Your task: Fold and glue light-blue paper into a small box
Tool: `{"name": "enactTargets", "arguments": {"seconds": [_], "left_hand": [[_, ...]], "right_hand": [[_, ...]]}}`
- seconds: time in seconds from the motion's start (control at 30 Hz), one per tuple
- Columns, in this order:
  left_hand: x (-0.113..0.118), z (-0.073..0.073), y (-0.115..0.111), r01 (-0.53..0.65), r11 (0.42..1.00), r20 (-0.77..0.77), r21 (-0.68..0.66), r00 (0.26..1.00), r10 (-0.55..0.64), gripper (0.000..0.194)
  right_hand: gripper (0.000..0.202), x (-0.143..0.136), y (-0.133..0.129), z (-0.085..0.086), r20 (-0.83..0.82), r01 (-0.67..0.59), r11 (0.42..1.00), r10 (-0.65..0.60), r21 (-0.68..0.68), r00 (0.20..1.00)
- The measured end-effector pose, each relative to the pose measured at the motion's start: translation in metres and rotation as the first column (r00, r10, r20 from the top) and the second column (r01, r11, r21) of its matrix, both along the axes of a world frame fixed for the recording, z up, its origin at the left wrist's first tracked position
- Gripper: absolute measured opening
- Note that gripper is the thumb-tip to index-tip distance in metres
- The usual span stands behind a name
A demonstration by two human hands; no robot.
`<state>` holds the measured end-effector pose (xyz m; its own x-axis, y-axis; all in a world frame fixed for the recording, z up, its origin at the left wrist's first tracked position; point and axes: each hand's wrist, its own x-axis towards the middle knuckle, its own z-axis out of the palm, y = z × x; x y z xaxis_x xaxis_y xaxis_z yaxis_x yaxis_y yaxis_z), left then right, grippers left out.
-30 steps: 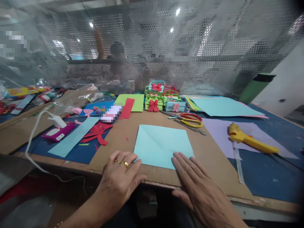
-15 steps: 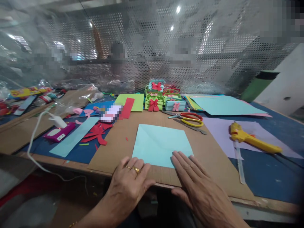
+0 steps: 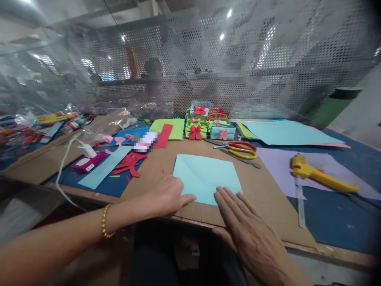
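A light blue sheet of paper point(image 3: 205, 174), faintly creased, lies on brown cardboard in front of me. My left hand point(image 3: 168, 194) rests at its lower left corner, fingers curled under into a loose fist and thumb stretched along the near edge. The curled fingertips are hidden behind the hand, which shows nothing held. My right hand point(image 3: 244, 222) lies flat with fingers stretched out, their tips pressing on the sheet's lower right corner. Beyond the sheet lie red-handled scissors point(image 3: 242, 147) and yellow-handled scissors point(image 3: 242, 154).
Small paper bags with bows point(image 3: 196, 129) stand at the back. To the right are a yellow glue gun point(image 3: 324, 176), a glue stick point(image 3: 300, 206) and stacked coloured sheets point(image 3: 291, 133). Left lie red scraps point(image 3: 131, 163), a blue strip point(image 3: 104, 169) and a purple adapter point(image 3: 87, 163) with a white cable.
My left hand has moved up along the sheet's left side and turned, so its forearm now crosses from the left. My right hand stays on the corner. The view has shifted slightly.
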<state>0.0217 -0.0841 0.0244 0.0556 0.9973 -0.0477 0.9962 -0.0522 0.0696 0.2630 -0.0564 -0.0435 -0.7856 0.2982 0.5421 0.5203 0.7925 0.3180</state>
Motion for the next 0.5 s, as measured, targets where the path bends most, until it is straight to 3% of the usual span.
{"name": "enactTargets", "arguments": {"seconds": [0.37, 0.5], "left_hand": [[-0.014, 0.008, 0.010, -0.093, 0.954, 0.154, -0.284, 0.978, 0.141, 0.040], [-0.021, 0.006, 0.009, -0.108, 0.940, 0.201, -0.323, 0.963, 0.180, 0.032]], "right_hand": [[0.057, 0.000, 0.002, -0.001, -0.026, -0.006, 1.000, 0.007, 0.007, 1.000], [0.057, 0.000, 0.003, -0.001, -0.027, 0.006, 1.000, -0.006, 0.005, 1.000]]}}
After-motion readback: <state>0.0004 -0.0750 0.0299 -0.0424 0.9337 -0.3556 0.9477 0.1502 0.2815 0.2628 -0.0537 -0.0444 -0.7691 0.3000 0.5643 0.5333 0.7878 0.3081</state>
